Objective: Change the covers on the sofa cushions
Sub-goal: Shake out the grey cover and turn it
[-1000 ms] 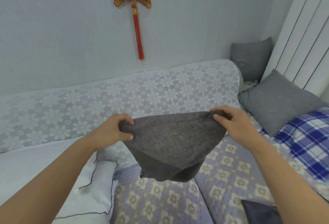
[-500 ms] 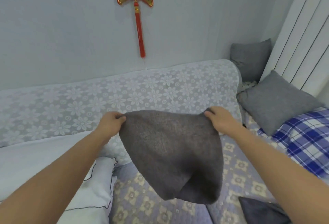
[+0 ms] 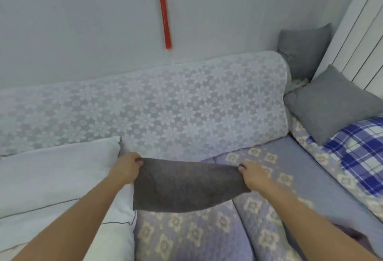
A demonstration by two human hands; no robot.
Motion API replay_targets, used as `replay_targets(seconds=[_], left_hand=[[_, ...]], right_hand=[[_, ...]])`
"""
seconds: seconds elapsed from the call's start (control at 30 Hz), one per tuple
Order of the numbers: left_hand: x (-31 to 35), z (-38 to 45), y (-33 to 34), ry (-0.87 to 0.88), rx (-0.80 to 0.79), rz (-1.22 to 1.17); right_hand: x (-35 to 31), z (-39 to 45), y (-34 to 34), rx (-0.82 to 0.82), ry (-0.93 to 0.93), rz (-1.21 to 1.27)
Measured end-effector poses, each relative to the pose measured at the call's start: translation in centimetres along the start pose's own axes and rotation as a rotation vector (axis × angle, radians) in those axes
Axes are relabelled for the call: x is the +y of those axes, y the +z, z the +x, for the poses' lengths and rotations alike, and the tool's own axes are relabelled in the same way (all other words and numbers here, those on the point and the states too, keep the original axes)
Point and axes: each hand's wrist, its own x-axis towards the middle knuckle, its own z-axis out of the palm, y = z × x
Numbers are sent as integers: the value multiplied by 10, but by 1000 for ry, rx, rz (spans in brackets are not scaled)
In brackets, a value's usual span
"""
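Left hand (image 3: 126, 168): fingers curled, pinching the upper left corner of a dark grey, flat, empty fabric cushion cover (image 3: 184, 186). Right hand (image 3: 251, 175): thumb and fingers pinching the upper right corner of the same cover. Both forearms extended forward; cover stretched taut between the two hands, top edge roughly level, lower edge hanging in a shallow curve.

Cover position: between the hands, low over the lilac quilted seat pad with cream flower motifs (image 3: 186, 235) (contact between the lower edge and the pad cannot be told).

Just left of the left hand, touching its wrist side: a plain white cushion insert (image 3: 51, 177). Below the left forearm: a second white cushion with thin dark piping (image 3: 116, 238).

Directly beyond both hands: the sofa backrest draped in white floral lace (image 3: 155, 111).

Right of the right hand, well apart: a grey square cushion (image 3: 333, 103) leaning against a white ribbed panel (image 3: 360, 38); just below it a blue-and-white plaid cushion (image 3: 360, 148). Beyond these, in the far corner, another grey cushion (image 3: 304, 49), upright.

Above the hands on the pale wall: a red tassel ornament with gold top (image 3: 163, 9), top partly cut off by the frame edge.
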Motion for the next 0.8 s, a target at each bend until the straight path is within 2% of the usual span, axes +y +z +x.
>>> replay_targets(seconds=[0.07,0.1,0.2,0.23,0.27,0.3,0.33,0.4,0.43,0.47,0.53,0.57,0.67,0.73,0.8], left_hand=[[17,5,-18,66,207,-174],[30,1,-30,71,249,-297],[57,-13,-61,84,266,-731],[65,-22,-70,123,245,-803],[75,-33,-76,180,209,-849],[87,-45,-80,253,146,-869],[100,-56,-82,323,64,-877],[124,-73,-85,442,-66,-832],[134,-78,-84,483,-68,-799],[142,-81,-82,526,-27,-772],[145,-85,-75,545,24,-777],[141,-86,-69,537,-10,-781],[109,-89,-30,500,-278,-563],[85,-85,-2,419,-269,-467],[70,-78,8,324,-188,-546]], right_hand=[[-9,16,-31,275,5,87],[-14,19,-50,354,6,62],[-29,15,-100,430,86,-49],[-38,4,-110,453,95,-160],[-48,-8,-116,482,21,-216],[-62,-21,-120,447,-154,-195],[-82,-42,-120,314,-357,-68],[-125,-78,-116,-5,-614,149],[-139,-88,-108,-65,-730,167],[-146,-93,-100,-42,-804,178],[-148,-95,-96,91,-835,340],[-146,-98,-100,179,-799,449],[-129,-97,-123,306,-657,787],[-115,-91,-135,339,-601,758],[-102,-83,-137,336,-532,646]])
